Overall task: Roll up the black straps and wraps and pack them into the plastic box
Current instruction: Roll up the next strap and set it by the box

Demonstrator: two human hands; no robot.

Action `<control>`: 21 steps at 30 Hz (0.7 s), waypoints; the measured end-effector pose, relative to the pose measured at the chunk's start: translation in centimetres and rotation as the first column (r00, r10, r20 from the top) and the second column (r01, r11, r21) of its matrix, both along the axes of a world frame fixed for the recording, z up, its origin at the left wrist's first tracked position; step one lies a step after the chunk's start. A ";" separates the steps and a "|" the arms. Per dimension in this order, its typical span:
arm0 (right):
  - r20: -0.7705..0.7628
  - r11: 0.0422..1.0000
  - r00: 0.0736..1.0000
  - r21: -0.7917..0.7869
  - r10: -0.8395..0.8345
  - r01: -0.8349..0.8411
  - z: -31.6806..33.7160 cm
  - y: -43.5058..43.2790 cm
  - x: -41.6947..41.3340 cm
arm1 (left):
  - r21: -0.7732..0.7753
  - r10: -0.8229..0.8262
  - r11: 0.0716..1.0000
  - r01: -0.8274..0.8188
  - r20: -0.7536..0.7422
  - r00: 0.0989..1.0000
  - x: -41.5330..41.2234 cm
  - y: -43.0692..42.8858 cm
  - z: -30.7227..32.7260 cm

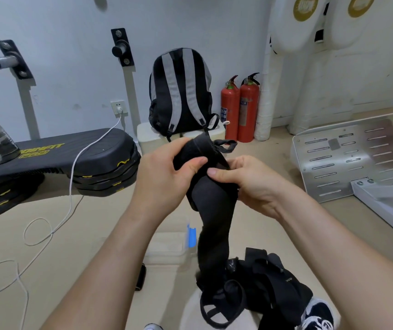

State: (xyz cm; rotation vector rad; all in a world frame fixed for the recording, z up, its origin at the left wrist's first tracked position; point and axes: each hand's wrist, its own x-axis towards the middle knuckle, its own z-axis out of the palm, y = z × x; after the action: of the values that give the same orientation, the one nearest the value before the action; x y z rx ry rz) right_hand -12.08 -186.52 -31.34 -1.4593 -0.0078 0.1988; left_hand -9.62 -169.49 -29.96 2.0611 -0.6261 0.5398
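Between both hands' fingers [200, 163], black wrap [214, 201]

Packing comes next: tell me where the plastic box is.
Head view, lower centre: the plastic box sits on the floor between the left forearm and the hanging black wrap.

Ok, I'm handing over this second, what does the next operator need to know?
Left hand grips the upper end of the black wrap. Right hand pinches it below; the tail hangs loose.
Plastic box: on the floor below the hands; no rolled strap shows in it.
Pile of black straps: right of the box, unrolled.
Remaining: roll this wrap, then the pile, pack all.
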 end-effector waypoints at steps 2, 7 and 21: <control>0.019 0.998 1.000 -0.061 0.006 -0.005 -0.1 0.4 0.0 | 0.031 0.041 0.999 -0.043 0.075 0.996 0.2 -0.1 -0.5; 0.131 0.956 0.985 -0.255 -0.117 0.147 -0.5 1.7 -0.1 | 0.119 0.092 0.986 -0.118 0.202 0.975 0.7 -0.8 -2.0; 0.119 0.973 0.970 -0.077 -0.210 0.220 -0.4 1.1 -0.2 | 0.225 -0.089 0.973 0.048 0.178 0.980 0.7 -2.6 -3.4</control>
State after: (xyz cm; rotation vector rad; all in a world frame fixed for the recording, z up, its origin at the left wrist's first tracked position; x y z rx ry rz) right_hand -12.23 -185.43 -31.79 -1.5476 0.0702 -0.0594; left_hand -8.90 -172.11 -33.39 2.2011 -0.8998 0.6535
